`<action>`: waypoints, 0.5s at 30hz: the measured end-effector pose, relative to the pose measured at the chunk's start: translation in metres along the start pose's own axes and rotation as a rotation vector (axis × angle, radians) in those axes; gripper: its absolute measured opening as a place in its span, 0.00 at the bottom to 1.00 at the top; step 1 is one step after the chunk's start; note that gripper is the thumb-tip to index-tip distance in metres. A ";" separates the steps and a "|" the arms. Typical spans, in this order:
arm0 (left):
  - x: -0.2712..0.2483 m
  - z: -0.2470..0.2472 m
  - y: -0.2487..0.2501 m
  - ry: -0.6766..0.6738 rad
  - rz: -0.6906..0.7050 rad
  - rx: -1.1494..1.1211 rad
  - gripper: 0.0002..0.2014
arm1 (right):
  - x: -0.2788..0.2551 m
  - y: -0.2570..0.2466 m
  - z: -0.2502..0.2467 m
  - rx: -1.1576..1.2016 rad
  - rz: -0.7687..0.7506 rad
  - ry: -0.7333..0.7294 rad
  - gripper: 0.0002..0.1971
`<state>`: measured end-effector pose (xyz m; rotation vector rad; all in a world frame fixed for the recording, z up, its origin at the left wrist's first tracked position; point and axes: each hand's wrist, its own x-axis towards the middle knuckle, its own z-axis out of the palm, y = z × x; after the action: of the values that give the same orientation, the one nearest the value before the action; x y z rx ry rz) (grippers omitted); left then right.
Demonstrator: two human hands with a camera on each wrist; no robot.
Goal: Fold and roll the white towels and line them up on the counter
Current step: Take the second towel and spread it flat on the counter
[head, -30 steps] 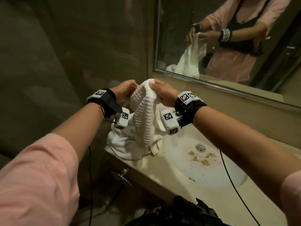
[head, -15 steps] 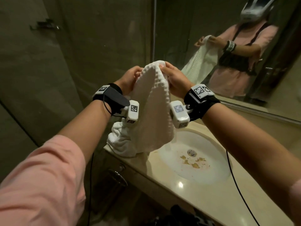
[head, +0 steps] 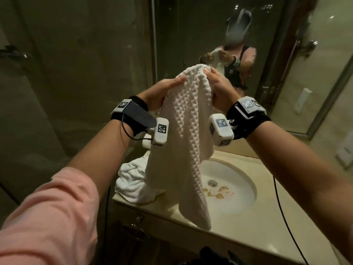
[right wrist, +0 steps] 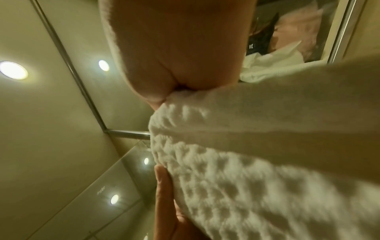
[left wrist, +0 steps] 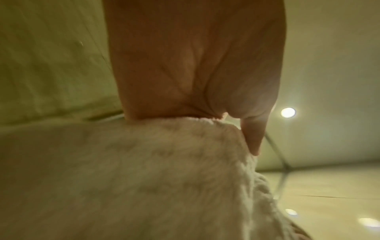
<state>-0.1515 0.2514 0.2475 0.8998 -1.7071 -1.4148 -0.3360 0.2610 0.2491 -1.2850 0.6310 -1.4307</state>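
A white waffle-weave towel (head: 183,134) hangs in the air above the counter, its lower end dangling over the front edge of the sink. My left hand (head: 162,90) pinches its top left part and my right hand (head: 215,83) pinches its top right edge; the two hands are close together. The left wrist view shows the left hand (left wrist: 195,65) gripping the towel (left wrist: 144,178). In the right wrist view the right hand (right wrist: 174,48) holds the towel (right wrist: 246,146). A heap of other white towels (head: 133,180) lies crumpled on the counter's left end.
The beige counter (head: 257,232) holds an oval sink (head: 229,188) with brown stains near the drain (head: 212,182). A mirror (head: 210,35) rises behind it, a glass shower wall (head: 76,73) to the left. Cables hang from both wrists.
Both hands have lifted the waffle towel higher, clear of the heap, so it now hangs free. The view has tilted upward.
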 end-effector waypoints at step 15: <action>-0.030 0.099 0.022 -0.462 0.011 -0.257 0.20 | -0.124 -0.066 -0.014 -0.273 -0.201 0.303 0.08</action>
<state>-0.2244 0.3271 0.2536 0.4417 -1.7883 -1.8884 -0.3895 0.3912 0.2585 -1.3835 0.9475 -1.7711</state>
